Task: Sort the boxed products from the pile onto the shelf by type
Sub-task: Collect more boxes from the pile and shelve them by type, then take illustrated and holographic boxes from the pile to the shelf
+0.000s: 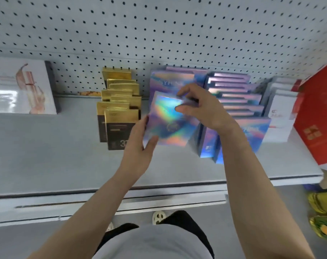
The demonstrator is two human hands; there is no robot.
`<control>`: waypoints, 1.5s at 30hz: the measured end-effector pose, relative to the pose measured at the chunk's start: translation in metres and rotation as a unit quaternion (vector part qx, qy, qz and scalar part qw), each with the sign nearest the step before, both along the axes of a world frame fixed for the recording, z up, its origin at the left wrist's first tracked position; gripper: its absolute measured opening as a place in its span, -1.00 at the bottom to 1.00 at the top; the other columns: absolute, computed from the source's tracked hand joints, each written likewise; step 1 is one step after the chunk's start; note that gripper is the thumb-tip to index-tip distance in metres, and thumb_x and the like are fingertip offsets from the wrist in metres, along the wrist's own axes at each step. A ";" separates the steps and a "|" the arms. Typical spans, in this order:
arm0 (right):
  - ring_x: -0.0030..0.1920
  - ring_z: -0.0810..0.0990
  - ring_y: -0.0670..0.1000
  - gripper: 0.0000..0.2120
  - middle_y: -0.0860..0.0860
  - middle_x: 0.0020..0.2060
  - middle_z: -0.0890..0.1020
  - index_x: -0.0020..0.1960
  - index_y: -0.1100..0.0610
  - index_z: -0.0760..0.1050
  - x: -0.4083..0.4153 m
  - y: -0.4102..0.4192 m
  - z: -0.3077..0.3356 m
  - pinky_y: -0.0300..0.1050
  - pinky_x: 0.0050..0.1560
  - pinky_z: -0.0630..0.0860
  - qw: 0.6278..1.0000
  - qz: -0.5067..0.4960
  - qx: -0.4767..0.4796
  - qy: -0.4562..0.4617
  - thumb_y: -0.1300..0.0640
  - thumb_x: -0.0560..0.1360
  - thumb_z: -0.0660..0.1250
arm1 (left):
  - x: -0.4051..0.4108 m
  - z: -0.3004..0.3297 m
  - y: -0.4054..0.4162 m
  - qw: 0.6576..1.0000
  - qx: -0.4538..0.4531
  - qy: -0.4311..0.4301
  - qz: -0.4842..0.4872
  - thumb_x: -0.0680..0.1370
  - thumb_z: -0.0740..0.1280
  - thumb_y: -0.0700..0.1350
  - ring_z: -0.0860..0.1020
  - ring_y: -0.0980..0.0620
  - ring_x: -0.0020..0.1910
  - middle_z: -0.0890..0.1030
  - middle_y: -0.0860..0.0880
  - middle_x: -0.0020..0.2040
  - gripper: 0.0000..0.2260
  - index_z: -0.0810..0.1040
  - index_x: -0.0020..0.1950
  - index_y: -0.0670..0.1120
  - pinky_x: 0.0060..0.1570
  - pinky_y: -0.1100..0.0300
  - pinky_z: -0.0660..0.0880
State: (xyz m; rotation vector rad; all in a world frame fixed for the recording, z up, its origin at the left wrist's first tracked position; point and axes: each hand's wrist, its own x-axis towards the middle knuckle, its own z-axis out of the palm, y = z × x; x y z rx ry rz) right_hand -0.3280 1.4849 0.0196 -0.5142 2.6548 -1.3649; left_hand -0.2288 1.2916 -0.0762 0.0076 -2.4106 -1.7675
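Grey metal makes the big shelf (46, 156), and a wall full of little holes (159, 25) stands behind it. On the far right a large red box (318, 118) leans at the shelf's end, and on the far left a big white box (22, 88) with a pink picture stands alone. Beside the red box is a small bunch of white boxes (282, 107). In the middle the shiny rainbow boxes (233, 94) stand in rows, and just left of them the gold and black boxes (119, 109) stand in their own row. So most boxes look sorted by kind already. No loose pile shows here, so I cannot tell how many are left. One shiny box (168, 120) is up in the air, in front of the rainbow rows and just beside the gold ones. The left hand (138, 146) has its grip on the box's lower left edge. The right hand (202, 107) pinches its top right corner with thumb and fingers. I think it goes in with the rainbow ones next.
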 end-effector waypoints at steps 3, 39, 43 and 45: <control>-0.24 0.40 -0.13 -0.72 -0.09 -0.17 0.43 0.09 0.12 0.50 -0.031 0.011 -0.008 -0.34 -0.18 0.37 0.998 -0.001 0.040 0.038 0.18 0.43 0.50 | -0.020 -0.006 0.030 0.999 -0.034 -0.010 -0.008 0.53 0.25 -0.02 0.26 0.24 0.38 0.27 0.11 0.45 -0.40 0.09 0.52 0.04 0.34 0.46 0.16; 0.18 0.51 0.13 -0.72 0.09 0.14 0.57 0.26 0.13 0.53 0.013 -0.087 -0.066 0.00 0.16 0.47 0.959 0.054 0.092 0.264 0.18 0.55 0.34 | 0.049 0.028 -0.050 0.958 -0.055 -0.019 0.280 0.62 0.26 -0.17 0.60 0.23 0.02 0.65 0.15 0.06 -0.75 0.58 0.22 0.08 0.06 0.31 0.52; 0.14 0.53 0.11 -0.73 0.09 0.14 0.55 0.28 0.14 0.52 0.067 -0.146 -0.085 0.02 0.08 0.55 0.959 0.129 0.043 0.248 0.18 0.58 0.32 | 0.117 0.013 -0.103 0.930 -0.017 -0.039 0.366 0.63 0.25 -0.17 0.60 0.25 0.05 0.67 0.13 0.04 -0.77 0.58 0.22 0.06 0.12 0.30 0.51; 0.15 0.54 0.08 -0.72 0.08 0.16 0.56 0.30 0.13 0.50 0.089 -0.180 -0.093 0.05 0.08 0.56 0.956 0.168 0.048 0.235 0.13 0.61 0.29 | 0.150 0.005 -0.133 0.912 -0.016 -0.048 0.408 0.62 0.25 -0.19 0.60 0.30 0.03 0.67 0.11 0.03 -0.76 0.58 0.20 0.05 0.10 0.35 0.51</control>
